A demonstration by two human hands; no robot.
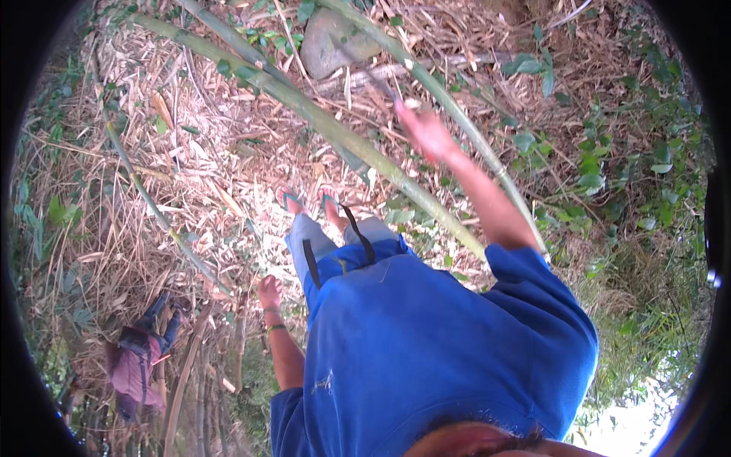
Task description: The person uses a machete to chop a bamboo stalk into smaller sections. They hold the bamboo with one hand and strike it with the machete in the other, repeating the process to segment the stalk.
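My right hand [428, 137], smeared by motion, is closed on a machete [384, 85] whose dark blade is blurred and reaches up and left toward a grey stone [324, 47]. It is between a thick green bamboo pole [343, 137] and a slimmer bamboo pole [449, 103] that passes beside my right forearm. Another bamboo pole [244, 47] lies partly under the thick one. Down at my left side, my left hand [269, 293] has loosely bent fingers and nothing visible in it.
Dry leaves and husks cover the ground [228, 160]. A thin bamboo stem [156, 206] slants at the left. Another person [137, 373] in a purple top is at the lower left. Leafy plants [594, 164] grow at the right. My sandalled feet [331, 209] are below the thick pole.
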